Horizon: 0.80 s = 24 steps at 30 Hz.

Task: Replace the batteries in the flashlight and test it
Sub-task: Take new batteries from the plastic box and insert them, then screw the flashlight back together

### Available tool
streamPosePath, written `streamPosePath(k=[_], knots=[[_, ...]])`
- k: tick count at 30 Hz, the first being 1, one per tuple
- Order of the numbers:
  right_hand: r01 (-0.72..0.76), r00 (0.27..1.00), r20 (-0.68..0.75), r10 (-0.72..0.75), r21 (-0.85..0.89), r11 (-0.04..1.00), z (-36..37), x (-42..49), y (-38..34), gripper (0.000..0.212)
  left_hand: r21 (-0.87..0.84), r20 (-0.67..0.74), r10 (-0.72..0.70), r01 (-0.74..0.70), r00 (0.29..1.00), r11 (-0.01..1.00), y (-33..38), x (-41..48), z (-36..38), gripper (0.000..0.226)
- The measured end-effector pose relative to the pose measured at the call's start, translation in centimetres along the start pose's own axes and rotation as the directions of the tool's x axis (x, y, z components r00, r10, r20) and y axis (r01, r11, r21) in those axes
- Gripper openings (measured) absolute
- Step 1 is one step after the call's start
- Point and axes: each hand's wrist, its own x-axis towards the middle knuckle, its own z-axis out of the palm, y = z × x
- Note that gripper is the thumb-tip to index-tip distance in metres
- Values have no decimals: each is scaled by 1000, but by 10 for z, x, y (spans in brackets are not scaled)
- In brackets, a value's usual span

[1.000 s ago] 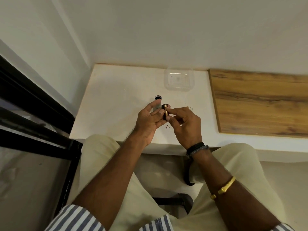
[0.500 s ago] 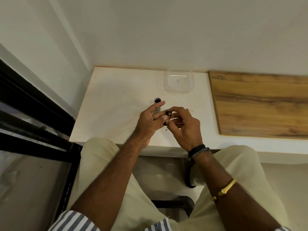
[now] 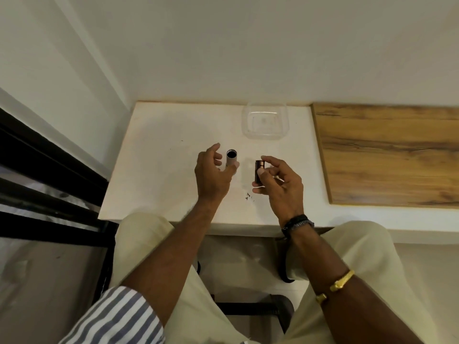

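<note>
Near the centre of the frame, the flashlight body (image 3: 231,160), a pale tube, stands upright on the white tabletop (image 3: 159,170) with its open dark mouth facing up. The left hand (image 3: 212,175) is just left of the tube, fingers spread and loosely curled around it; the thumb tip appears to touch the tube's lower side, but a firm grip cannot be made out, so the hand reads as open. Right of the tube, apart from it, the right hand (image 3: 278,181) pinches a small dark cylinder with a coppery end (image 3: 259,171), likely a battery, between thumb and fingertips, holding it upright just above the table. A few dark specks (image 3: 249,196) lie on the tabletop below the cylinder. At the upper middle of the frame, near the wall, sits a clear plastic container (image 3: 265,122). A wooden board (image 3: 387,155) lies at the right edge of the table. The right wrist carries dark bands (image 3: 296,223), and a gold bracelet (image 3: 335,286) sits further up the forearm. A striped sleeve (image 3: 119,316) shows at the lower left.
</note>
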Motion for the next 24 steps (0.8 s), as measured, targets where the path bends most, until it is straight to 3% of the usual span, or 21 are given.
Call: streamPosePath(k=[3, 7, 13, 17, 20, 24], knots=[[-23, 1000, -14, 23, 5, 1000, -1, 3, 2, 32, 75, 78, 10, -15, 997, 997, -9, 9, 11, 46], [-65, 996, -67, 67, 26, 998, -4, 4, 3, 25, 69, 72, 53, -58, 996, 996, -10, 7, 12, 33], [-147, 981, -81, 176, 280, 949, -13, 4, -4, 14, 27, 171, 201, -209, 964, 978, 1, -15, -3, 23], [-138, 985, -45, 167, 381, 914, -19, -4, -13, 19, 130, 229, 269, -304, 935, 944, 6, -30, -14, 30], [-65, 996, -37, 80, 313, 948, -22, -9, -20, 20, 227, 258, 294, -353, 921, 908, 7, -39, -22, 31], [81, 997, -23, -80, 80, 994, -20, -16, -26, 19, 256, 292, 295, -372, 910, 892, 8, -47, -27, 34]])
